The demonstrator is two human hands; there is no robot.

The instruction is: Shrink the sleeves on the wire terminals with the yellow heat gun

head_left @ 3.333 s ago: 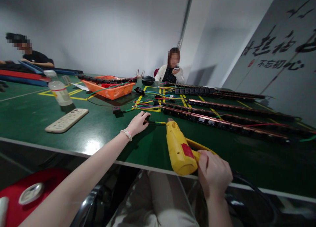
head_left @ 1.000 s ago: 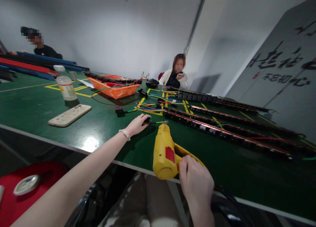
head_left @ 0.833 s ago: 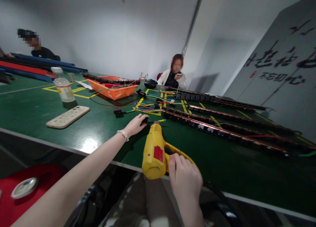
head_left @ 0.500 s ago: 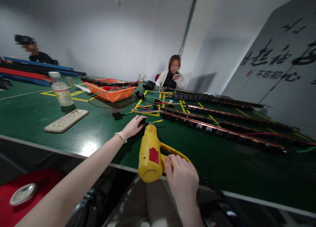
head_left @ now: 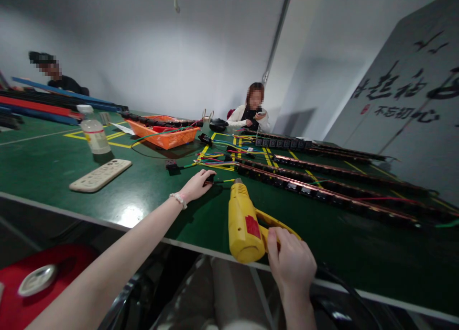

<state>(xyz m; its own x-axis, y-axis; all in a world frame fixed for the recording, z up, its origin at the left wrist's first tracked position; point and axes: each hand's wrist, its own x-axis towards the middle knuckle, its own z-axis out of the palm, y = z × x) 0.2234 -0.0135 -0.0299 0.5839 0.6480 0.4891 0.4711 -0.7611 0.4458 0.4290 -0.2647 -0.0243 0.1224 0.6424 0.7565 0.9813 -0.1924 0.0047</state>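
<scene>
My right hand [head_left: 292, 260] is wrapped round the handle of a yellow heat gun [head_left: 244, 225] with a red label. The gun's nozzle points away from me, at the end of a short yellow-green wire [head_left: 226, 181]. My left hand [head_left: 197, 185] rests on the green table [head_left: 150, 196], its fingers closed on a small black connector [head_left: 209, 179] at the wire's other end. Fingers partly cover the connector. Beyond my hands, thin coloured wires [head_left: 215, 162] run into a long dark strip with copper bars [head_left: 272, 174].
A beige phone [head_left: 100, 175], a bottle [head_left: 95, 136] and an orange basket [head_left: 168, 137] stand left. More long strips [head_left: 333, 172] lie right. One person [head_left: 251, 115] sits across the table holding a phone; another [head_left: 64, 83] is at far left.
The heat gun in my right hand has moved right, its nozzle now at the wire's far end. My left hand still holds the connector. The person opposite has brought a hand lower.
</scene>
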